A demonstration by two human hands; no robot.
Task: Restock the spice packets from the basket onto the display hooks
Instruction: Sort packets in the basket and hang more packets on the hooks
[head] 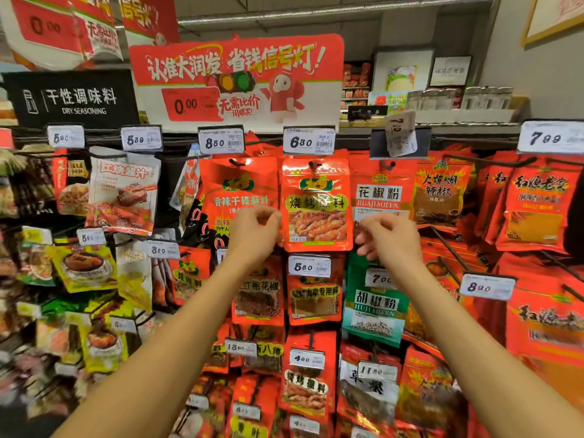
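Red packet (317,203) hangs upright, long axis vertical; both hands flank it, fingers loosely curled.

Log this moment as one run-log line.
left hand: fingers curled, beside packet | right hand: fingers curled, beside packet | red barbecue-seasoning foil packet: on hook | basket: unseen

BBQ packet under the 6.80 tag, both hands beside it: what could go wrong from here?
1. The left hand and right hand flank the BBQ packet; a sideways tug might slide it off its hook.
2. The right hand could brush the neighbouring pepper powder packet.
3. The tilted price tag looks loose and may drop.
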